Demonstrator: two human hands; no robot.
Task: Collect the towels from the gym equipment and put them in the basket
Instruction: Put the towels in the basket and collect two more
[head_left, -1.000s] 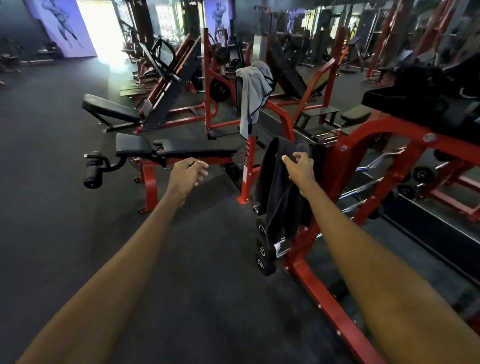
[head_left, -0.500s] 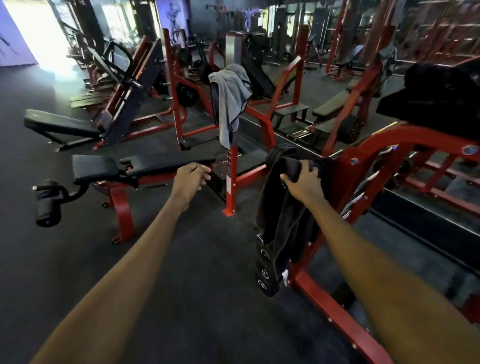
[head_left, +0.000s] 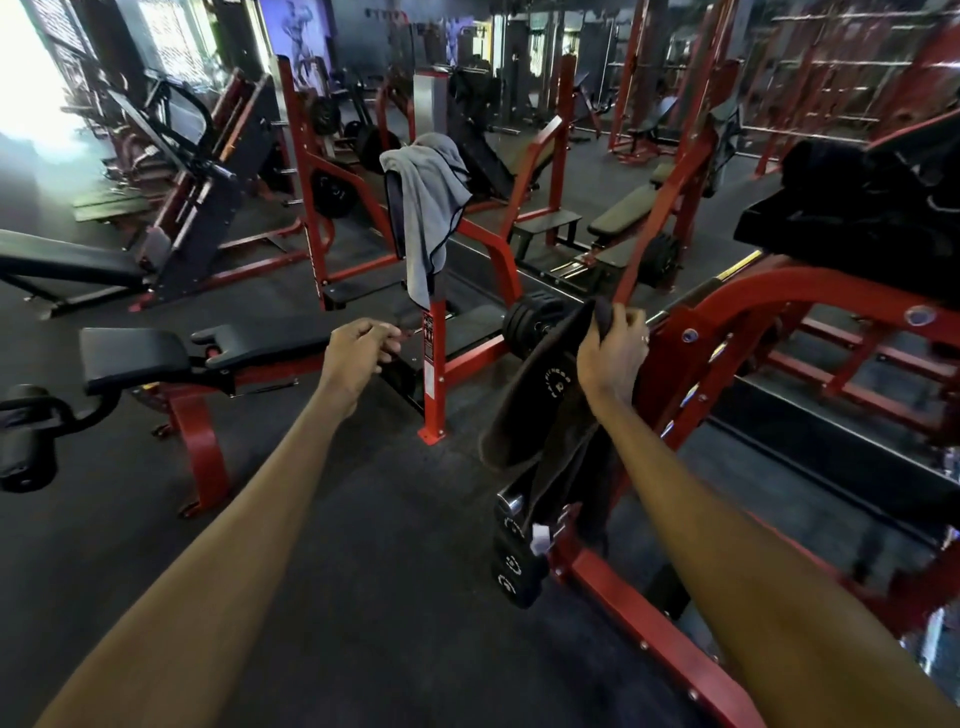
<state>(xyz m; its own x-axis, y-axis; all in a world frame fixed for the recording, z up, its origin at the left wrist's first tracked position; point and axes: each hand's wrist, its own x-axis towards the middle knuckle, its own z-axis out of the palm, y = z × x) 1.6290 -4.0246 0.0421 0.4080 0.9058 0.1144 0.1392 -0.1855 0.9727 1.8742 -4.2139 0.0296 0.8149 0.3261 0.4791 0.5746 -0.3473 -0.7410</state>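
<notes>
The floor (head_left: 322, 571) is dark and wide, with lots of open room in the middle and on the left. Red machines crowd the right side and the back. The big red frame (head_left: 743, 322) on the right runs down to the bottom edge, close beside the right arm. A black bench (head_left: 171, 353) on a red leg stands to the left, with open floor between it and the frame. A red post (head_left: 435, 374) stands between the two hands, bolted to the floor.

A grey towel (head_left: 431, 208) hangs over the top of that post, farther back. Its lower edge drops down the post.

A dark towel (head_left: 540, 405) hangs beside the red frame, over black weights (head_left: 514, 566) low down. The right hand (head_left: 613, 353) holds its top edge, with the fingers closed tight on the cloth. The towel's loose end hangs free, above the floor.

The left hand (head_left: 361, 353) is out in open air, just in front of the bench end. Its fingers are curled in loosely and hold nothing.
</notes>
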